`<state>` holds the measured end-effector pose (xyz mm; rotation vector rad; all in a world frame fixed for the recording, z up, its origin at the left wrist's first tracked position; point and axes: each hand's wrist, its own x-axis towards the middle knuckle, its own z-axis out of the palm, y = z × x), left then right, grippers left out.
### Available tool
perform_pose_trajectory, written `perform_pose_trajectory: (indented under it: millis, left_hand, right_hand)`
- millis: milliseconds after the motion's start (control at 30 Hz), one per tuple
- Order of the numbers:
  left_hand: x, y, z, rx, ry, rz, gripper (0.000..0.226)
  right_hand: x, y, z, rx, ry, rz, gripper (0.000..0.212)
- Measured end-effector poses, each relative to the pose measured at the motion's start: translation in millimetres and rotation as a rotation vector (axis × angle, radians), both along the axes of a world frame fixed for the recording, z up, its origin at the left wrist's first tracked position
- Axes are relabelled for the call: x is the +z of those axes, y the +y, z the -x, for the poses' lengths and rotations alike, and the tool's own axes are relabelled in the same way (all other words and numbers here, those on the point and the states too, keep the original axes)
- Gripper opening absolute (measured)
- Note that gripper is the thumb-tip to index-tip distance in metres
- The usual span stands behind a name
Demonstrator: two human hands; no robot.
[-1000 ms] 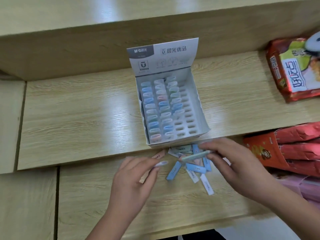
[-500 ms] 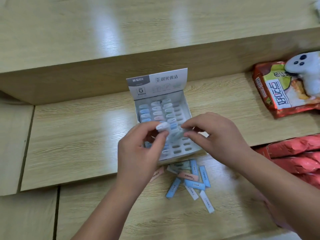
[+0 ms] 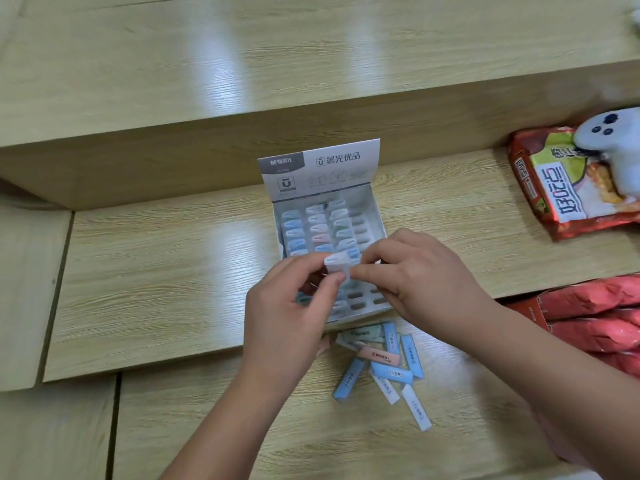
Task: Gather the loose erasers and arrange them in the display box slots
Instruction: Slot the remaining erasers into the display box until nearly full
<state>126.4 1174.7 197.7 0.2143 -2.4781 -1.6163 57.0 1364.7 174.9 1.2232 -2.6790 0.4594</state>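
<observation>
Item: pale eraser (image 3: 336,265), pinched in my left grip (image 3: 291,317); my right grip (image 3: 426,282) clamped on its other edge, above the display box (image 3: 378,220). The box held erasers upright in its left slot columns. Loose erasers (image 3: 381,362), blue, pink and green, lay heaped on the counter (image 3: 207,427) just before it.

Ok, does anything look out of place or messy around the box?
Yes: the loose erasers lie in a jumbled, overlapping heap in front of the display box, pointing every way. The box's rightmost slots sit empty. Nothing looks damaged.
</observation>
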Motion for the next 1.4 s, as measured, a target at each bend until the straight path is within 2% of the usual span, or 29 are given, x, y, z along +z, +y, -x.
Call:
perform_pose_trajectory:
  millis: [100, 200, 267, 400, 533, 700, 967, 1100, 1300, 1400]
  left_hand:
    - [-1, 0, 0, -0.011, 0.006, 0.026, 0.015]
    - [-1, 1, 0, -0.061, 0.053, 0.105, 0.014]
    - [-2, 5, 3, -0.104, 0.089, 0.183, 0.012]
    - [-6, 11, 7, -0.132, 0.13, 0.286, 0.015]
    - [-14, 2, 3, -0.135, 0.146, 0.383, 0.026]
    - [-23, -8, -4, -0.071, 0.221, 0.5, 0.018]
    - [-34, -11, -8, -0.045, 0.201, 0.459, 0.016]
    - [-38, -14, -11, -0.057, 0.172, 0.466, 0.016]
    - [-37, -15, -6, -0.077, 0.16, 0.487, 0.018]
    - [-38, -14, -6, -0.076, 0.19, 0.475, 0.018]
  right_hand:
    - [7, 0, -1, -0.054, -0.122, 0.05, 0.029]
    - [25, 4, -8, -0.156, -0.287, 0.214, 0.037]
    - [38, 2, -12, -0.128, -0.324, 0.331, 0.036]
    - [39, -4, -12, -0.074, -0.24, 0.377, 0.013]
    - [23, 2, -12, -0.097, -0.204, 0.325, 0.015]
    - [3, 3, -13, -0.16, -0.195, 0.39, 0.008]
    - [-7, -3, -15, -0.114, -0.126, 0.449, 0.006]
    - [-8, -2, -13, -0.062, -0.043, 0.392, 0.01]
    - [-7, 7, -15, -0.053, -0.099, 0.374, 0.009]
    - [-12, 11, -18, -0.033, -0.063, 0.324, 0.007]
